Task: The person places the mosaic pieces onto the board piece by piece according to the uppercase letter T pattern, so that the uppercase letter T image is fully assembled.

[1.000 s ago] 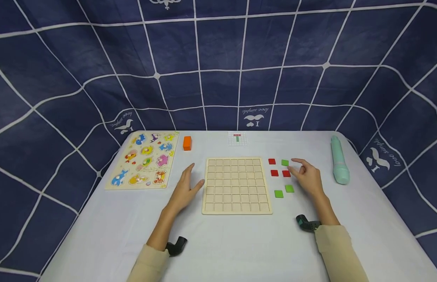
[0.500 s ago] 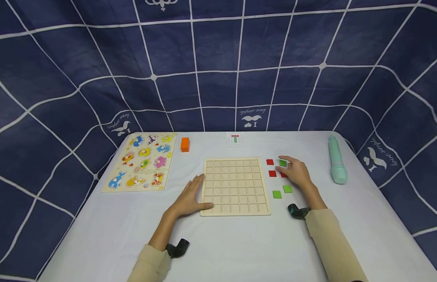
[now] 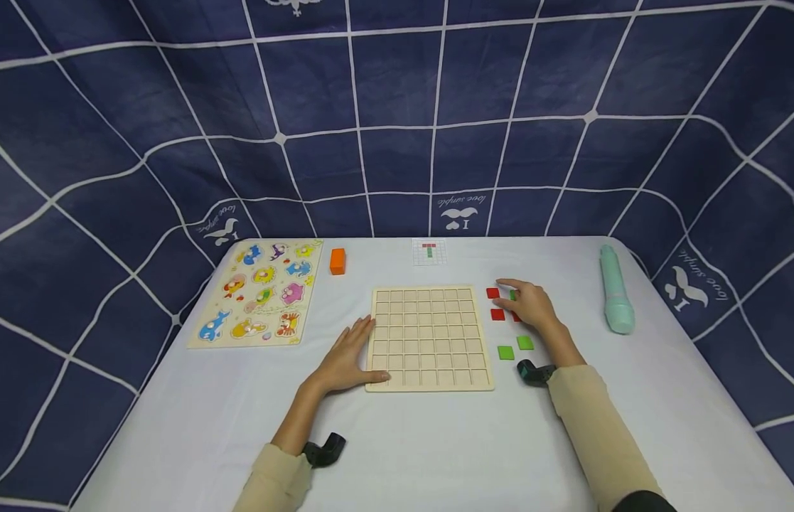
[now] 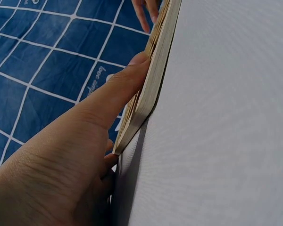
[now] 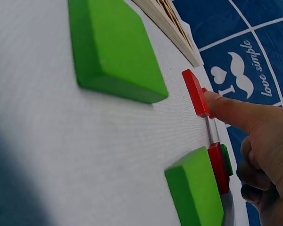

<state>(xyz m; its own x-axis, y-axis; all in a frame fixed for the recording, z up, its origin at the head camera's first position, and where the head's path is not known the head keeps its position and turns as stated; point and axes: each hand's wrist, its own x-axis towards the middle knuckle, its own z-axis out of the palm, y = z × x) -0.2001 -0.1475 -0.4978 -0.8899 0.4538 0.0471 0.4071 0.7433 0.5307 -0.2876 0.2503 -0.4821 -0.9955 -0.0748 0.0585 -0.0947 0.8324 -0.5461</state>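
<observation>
The wooden grid board (image 3: 428, 340) lies flat in the middle of the table. My left hand (image 3: 345, 361) rests along its left side, fingers extended at the edge and thumb over the near left corner. In the left wrist view the thumb (image 4: 125, 82) lies across the board's rim. My right hand (image 3: 529, 304) is over the small square tiles to the right of the board. Its index finger and thumb are parted near a far red tile (image 3: 492, 292). A second red tile (image 3: 497, 314) lies just nearer; another red and a green one are partly hidden under the hand.
Two green tiles (image 3: 506, 353) lie nearer the front. A pattern card (image 3: 429, 252) lies behind the board, with an orange block (image 3: 338, 261) to its left. An animal puzzle board (image 3: 259, 295) lies at left, a mint-green microphone-shaped object (image 3: 617, 291) at right. A blue curtain (image 3: 397, 107) hangs behind.
My left hand came in from the left and settled on the board's edge and corner. My right hand moved left across the tiles, from the green one toward the far red one.
</observation>
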